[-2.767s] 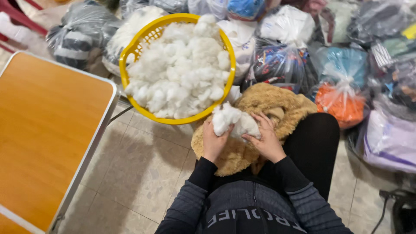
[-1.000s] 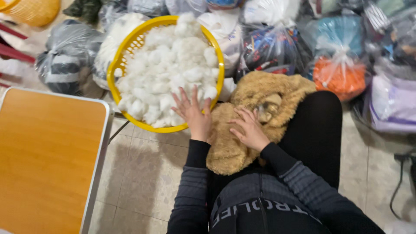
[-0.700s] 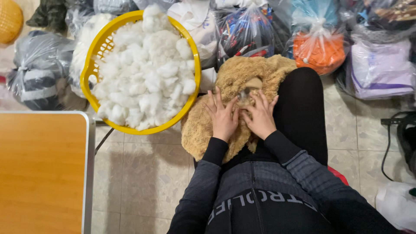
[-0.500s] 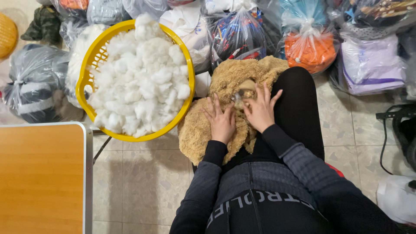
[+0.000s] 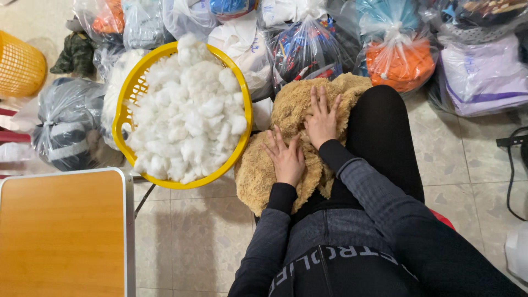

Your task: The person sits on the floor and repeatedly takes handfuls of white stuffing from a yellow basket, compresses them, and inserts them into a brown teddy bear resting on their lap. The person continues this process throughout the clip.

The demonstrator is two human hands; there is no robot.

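wooden table (image 5: 60, 236) at far left, then yellow basket (image 5: 124, 118) full of white stuffing (image 5: 184, 110) on the floor. beside it a tan plush toy (image 5: 258, 173) lies on the person's lap. left hand (image 5: 287, 157) flat on it, fingers spread, not gripping. right hand (image 5: 322, 118) likewise pressed flat higher up. plastic bags (image 5: 399, 55) behind.

dark grey ribbed long sleeves, a dark top with pale lettering, black trousers, bare hands.
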